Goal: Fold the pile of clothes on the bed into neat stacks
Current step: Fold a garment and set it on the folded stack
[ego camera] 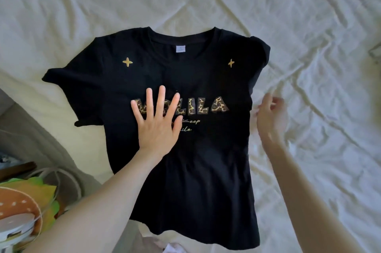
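Note:
A black T-shirt with gold leopard-print letters and two gold stars lies face up and flat on the white bed sheet. Its left sleeve is spread out; its right sleeve looks tucked in at the shoulder. My left hand presses flat on the shirt's chest, fingers spread over the lettering. My right hand is blurred, hovering just off the shirt's right edge over the sheet, fingers loosely apart and holding nothing.
The wrinkled sheet stretches to the right and behind the shirt. At the lower left, off the bed's edge, sit a burger-shaped cushion and a grey cover. A bit of pale cloth shows below the shirt's hem.

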Available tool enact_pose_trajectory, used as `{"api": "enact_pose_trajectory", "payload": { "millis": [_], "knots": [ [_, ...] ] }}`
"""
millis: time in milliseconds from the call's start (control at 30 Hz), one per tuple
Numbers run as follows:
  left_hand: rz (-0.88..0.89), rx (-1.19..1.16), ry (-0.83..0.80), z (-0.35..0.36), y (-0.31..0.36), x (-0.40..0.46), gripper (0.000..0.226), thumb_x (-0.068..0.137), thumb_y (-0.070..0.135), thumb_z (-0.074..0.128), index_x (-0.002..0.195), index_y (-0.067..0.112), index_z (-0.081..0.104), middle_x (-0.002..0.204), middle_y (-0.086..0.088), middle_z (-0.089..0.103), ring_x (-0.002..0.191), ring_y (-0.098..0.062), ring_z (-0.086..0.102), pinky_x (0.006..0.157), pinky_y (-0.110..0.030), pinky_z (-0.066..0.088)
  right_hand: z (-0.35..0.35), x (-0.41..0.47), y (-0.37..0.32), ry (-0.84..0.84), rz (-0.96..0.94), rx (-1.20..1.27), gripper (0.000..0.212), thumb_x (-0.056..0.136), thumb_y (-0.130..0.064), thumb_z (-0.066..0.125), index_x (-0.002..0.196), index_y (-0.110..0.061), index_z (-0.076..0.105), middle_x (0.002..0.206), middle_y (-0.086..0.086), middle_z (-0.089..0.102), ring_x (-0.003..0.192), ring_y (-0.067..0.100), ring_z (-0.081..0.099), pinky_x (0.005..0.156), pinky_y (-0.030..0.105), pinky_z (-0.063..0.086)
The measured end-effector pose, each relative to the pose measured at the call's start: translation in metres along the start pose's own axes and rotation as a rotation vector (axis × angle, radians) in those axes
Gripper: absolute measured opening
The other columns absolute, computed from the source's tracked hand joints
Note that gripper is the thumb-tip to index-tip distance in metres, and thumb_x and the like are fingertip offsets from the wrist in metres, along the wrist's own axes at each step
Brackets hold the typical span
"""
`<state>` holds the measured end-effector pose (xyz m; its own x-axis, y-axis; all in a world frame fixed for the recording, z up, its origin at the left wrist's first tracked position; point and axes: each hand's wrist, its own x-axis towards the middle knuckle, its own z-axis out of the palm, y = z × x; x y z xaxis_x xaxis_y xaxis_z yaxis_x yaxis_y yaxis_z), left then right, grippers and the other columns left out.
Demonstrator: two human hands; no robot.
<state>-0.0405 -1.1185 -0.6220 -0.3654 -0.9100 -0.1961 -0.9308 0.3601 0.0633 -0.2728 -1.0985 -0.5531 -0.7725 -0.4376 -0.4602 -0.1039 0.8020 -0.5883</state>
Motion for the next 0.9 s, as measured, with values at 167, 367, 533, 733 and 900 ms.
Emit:
{"api": "enact_pose_trajectory", "payload": {
  "millis": [167, 367, 533, 733, 900],
  "knots": [
    [-0.013, 0.022, 0.035, 0.011, 0.001, 0.003, 0.059, 0.094, 0.046, 0.024, 0.149, 0.026, 0.011, 0.158, -0.012, 0.007, 0.144, -0.036, -0.002, 0.108, -0.063, -0.008, -0.008, 0.026, -0.01, -0.524, 0.528, 0.498, 0.035, 0.099, -0.043, 0.039, 0.093, -0.011, 0.052, 0.085, 0.008, 0.058, 0.072, 0.022, 0.061, 0.063, 0.031, 0.05],
    [-0.011, 0.033, 0.073, 0.011, 0.002, 0.003, 0.059, 0.094, 0.043, 0.027, 0.149, 0.023, 0.018, 0.157, -0.014, 0.01, 0.144, -0.037, -0.001, 0.107, -0.064, -0.006, -0.026, 0.021, -0.018, -0.078, 0.277, 0.844, 0.019, 0.089, 0.003, 0.054, 0.091, -0.016, 0.058, 0.082, 0.002, 0.06, 0.078, 0.012, 0.061, 0.076, 0.021, 0.05],
    [0.001, 0.06, 0.103, 0.013, 0.001, 0.003, 0.058, 0.096, 0.043, 0.026, 0.15, 0.023, 0.016, 0.157, -0.015, 0.009, 0.144, -0.038, -0.001, 0.108, -0.065, -0.006, -0.038, 0.01, 0.005, 0.111, 0.144, 0.719, 0.023, 0.086, -0.008, 0.065, 0.104, -0.017, 0.054, 0.092, -0.001, 0.058, 0.087, 0.013, 0.061, 0.074, 0.019, 0.051],
    [0.012, 0.064, 0.139, 0.017, 0.001, 0.003, 0.059, 0.096, 0.042, 0.027, 0.151, 0.022, 0.013, 0.157, -0.015, 0.008, 0.144, -0.038, 0.0, 0.107, -0.066, -0.004, -0.028, 0.05, -0.004, -0.34, 0.227, 0.429, 0.03, 0.095, -0.034, 0.052, 0.081, -0.01, 0.064, 0.085, 0.005, 0.066, 0.09, 0.02, 0.065, 0.083, 0.034, 0.05],
    [0.012, 0.055, 0.14, 0.016, 0.002, 0.003, 0.059, 0.096, 0.042, 0.028, 0.15, 0.021, 0.017, 0.157, -0.016, 0.009, 0.144, -0.038, 0.0, 0.107, -0.065, -0.005, -0.036, 0.053, -0.015, -0.413, 0.106, 0.552, 0.012, 0.088, -0.013, 0.061, 0.093, -0.005, 0.069, 0.088, 0.006, 0.069, 0.088, 0.018, 0.066, 0.076, 0.025, 0.052]
  ]
}}
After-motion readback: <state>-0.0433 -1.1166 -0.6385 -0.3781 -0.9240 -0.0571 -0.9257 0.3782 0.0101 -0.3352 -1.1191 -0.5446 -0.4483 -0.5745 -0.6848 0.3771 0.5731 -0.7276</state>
